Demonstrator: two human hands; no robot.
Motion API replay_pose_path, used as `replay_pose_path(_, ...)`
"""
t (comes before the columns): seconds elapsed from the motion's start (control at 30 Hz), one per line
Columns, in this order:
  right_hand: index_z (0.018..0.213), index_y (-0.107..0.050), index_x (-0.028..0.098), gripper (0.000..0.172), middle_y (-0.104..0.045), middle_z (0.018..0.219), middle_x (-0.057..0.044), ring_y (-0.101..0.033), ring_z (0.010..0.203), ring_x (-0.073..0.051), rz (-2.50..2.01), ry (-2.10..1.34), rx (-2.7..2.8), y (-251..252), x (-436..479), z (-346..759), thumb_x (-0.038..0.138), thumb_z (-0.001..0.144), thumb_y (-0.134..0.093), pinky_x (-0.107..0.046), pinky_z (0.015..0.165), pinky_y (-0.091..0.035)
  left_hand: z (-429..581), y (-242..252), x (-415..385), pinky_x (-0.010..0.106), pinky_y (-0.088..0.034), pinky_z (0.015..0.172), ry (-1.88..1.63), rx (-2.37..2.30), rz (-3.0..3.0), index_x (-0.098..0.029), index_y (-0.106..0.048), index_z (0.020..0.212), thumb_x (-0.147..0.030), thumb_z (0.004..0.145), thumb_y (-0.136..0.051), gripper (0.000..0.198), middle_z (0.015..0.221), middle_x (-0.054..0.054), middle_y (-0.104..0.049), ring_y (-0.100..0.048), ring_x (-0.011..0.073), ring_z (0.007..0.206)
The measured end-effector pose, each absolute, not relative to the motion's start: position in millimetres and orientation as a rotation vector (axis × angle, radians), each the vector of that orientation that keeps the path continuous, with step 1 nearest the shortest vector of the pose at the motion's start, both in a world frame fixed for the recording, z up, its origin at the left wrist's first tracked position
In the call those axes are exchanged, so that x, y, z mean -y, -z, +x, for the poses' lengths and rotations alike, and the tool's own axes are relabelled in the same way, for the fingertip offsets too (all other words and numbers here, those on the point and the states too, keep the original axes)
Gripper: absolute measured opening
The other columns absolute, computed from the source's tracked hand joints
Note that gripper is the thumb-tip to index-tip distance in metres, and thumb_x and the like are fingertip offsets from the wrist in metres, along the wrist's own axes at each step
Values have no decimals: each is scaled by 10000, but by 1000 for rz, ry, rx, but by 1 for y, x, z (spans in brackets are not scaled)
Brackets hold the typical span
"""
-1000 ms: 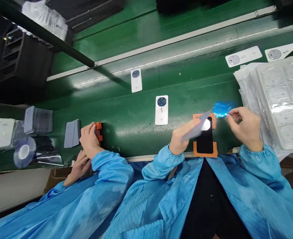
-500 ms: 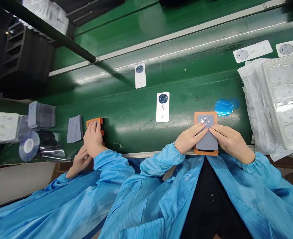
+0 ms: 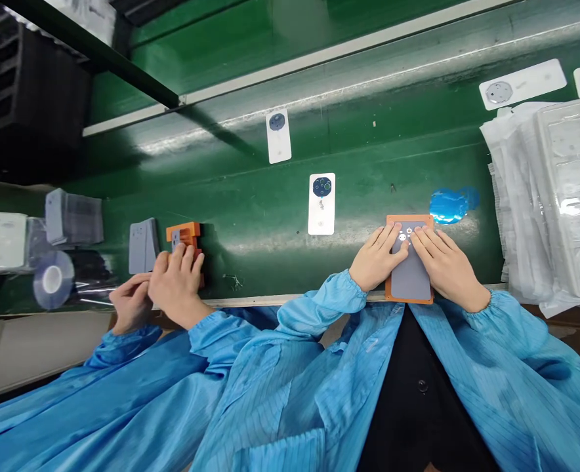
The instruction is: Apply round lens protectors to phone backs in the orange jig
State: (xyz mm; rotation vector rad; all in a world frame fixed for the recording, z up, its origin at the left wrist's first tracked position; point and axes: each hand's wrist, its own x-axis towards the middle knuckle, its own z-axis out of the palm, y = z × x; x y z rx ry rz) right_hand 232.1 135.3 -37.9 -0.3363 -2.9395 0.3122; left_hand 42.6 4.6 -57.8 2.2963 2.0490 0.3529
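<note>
A grey phone-shaped panel (image 3: 411,280) with small camera cut-outs near its far end lies in an orange jig (image 3: 408,301) at the bench's front edge. My left hand (image 3: 377,257) rests on the panel's left side, fingers stretched out and the thumb towards the middle. From the other side my right hand (image 3: 448,267) lies with extended fingers on the panel's upper right part, close to the cut-outs. Both hands press flat and partly cover the jig's sides. Beyond the jig is a crumpled blue film (image 3: 448,206).
Left of me, a co-worker's hands (image 3: 174,278) are at another orange jig (image 3: 189,229), beside grey panels (image 3: 142,248) and a tape roll (image 3: 52,279). White phone-shaped cards (image 3: 321,213) lie on the green bench (image 3: 250,255). Clear trays (image 3: 560,262) stack at right.
My fingers have shifted towards the panel's far end and outwards, and more of its middle shows. The co-worker's hands have drawn back from their jig. The view has shifted slightly.
</note>
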Motion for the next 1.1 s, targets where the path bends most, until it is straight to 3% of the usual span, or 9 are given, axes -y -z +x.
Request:
replay_pose_path(0.2,1621,-314,47,627,-487,1572,-223,-459,1479,-350,-345,-278,2989,33,-125,243,84,1000,-394,-555,1232,-379,51,52,9,580,-422,1213,-337,-2047,2301,-145,-553,1422,-152,1020,-508,405,1580,251,-463,-380,373,1530)
replay_pose_path(0.43,1596,-362,20,645,-493,1560,-239,-486,1458,-366,-345,-285,2965,35,-112,254,44,954,-421,-543,1218,-420,54,50,20,590,-407,1210,-442,-1955,2196,-112,-538,1459,-125,971,-523,489,1593,271,-430,-378,405,1525)
replay_pose_path(0.57,1544,-499,134,600,-548,1534,-170,-517,1441,-340,-359,-443,2882,38,-114,257,27,958,-424,-551,1205,-452,35,49,18,612,-325,1259,-631,-1705,1958,-199,-513,1507,-137,925,-596,591,1616,168,-447,-313,372,1565)
replay_pose_path(0.7,1370,-685,274,444,-671,1412,-65,-607,1360,-292,-348,-867,2552,22,-118,256,104,1001,-506,-493,1158,-527,27,48,9,505,-348,1271,-1185,-1682,1451,-230,-476,1536,-278,886,-745,704,1645,144,-413,-350,321,1556)
replay_pose_path(0.77,1289,-731,298,358,-720,1334,-41,-677,1265,-272,-437,-1188,2266,12,-120,253,160,1002,-568,-467,1107,-570,33,45,1,456,-444,1205,-1412,-1666,1178,-206,-581,1432,-355,866,-792,623,1509,159,-577,-540,301,1427)
replay_pose_path(0.83,1155,-776,289,230,-785,1152,-32,-757,1069,-251,-577,-1456,1940,5,-125,247,227,982,-638,-446,985,-629,42,39,-7,392,-569,1036,-1564,-1583,994,-173,-714,1180,-425,859,-802,418,1186,131,-758,-729,256,1134)
replay_pose_path(0.93,934,-781,247,103,-788,882,-19,-763,829,-234,-716,-1592,1569,4,-136,234,330,873,-786,-416,811,-653,56,23,-18,312,-600,780,-1713,-1565,904,-162,-729,853,-477,835,-819,329,848,66,-765,-739,189,807)
replay_pose_path(1.1,788,-745,247,189,-768,817,-12,-733,779,-227,-570,-1641,1612,3,-143,214,303,713,-910,-402,757,-617,70,-4,-22,294,-553,722,-1761,-1600,1126,-177,-721,744,-429,847,-819,290,797,47,-757,-706,162,739)
